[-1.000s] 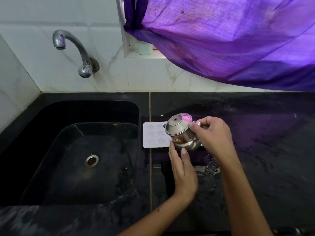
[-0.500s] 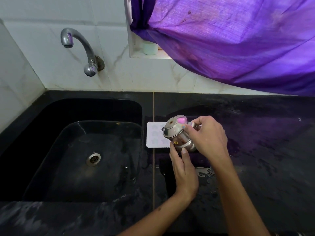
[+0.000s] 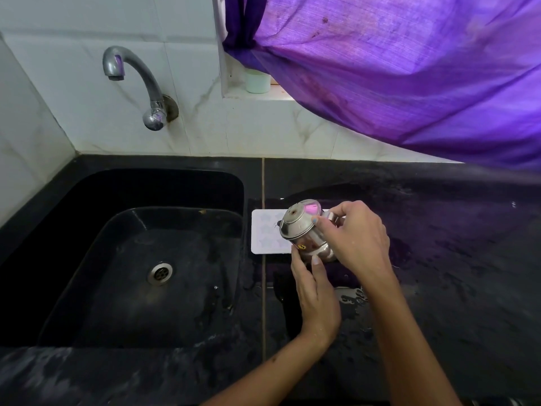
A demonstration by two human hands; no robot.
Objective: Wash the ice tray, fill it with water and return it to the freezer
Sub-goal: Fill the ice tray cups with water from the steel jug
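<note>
White ice tray (image 3: pixel 268 232) lies flat on the wet black counter (image 3: pixel 439 259), just right of the sink (image 3: pixel 131 259), star-shaped cells facing up. Over the tray's right part, a small steel jug (image 3: pixel 304 232) is tipped toward the sink. Right hand (image 3: pixel 355 235) is closed around the jug's handle side, thumb on its body. Left hand (image 3: pixel 316 297) has fingers extended, tips touching the jug's underside; possibly only steadying it. Tap (image 3: pixel 140 83) above the sink, no water visible.
</note>
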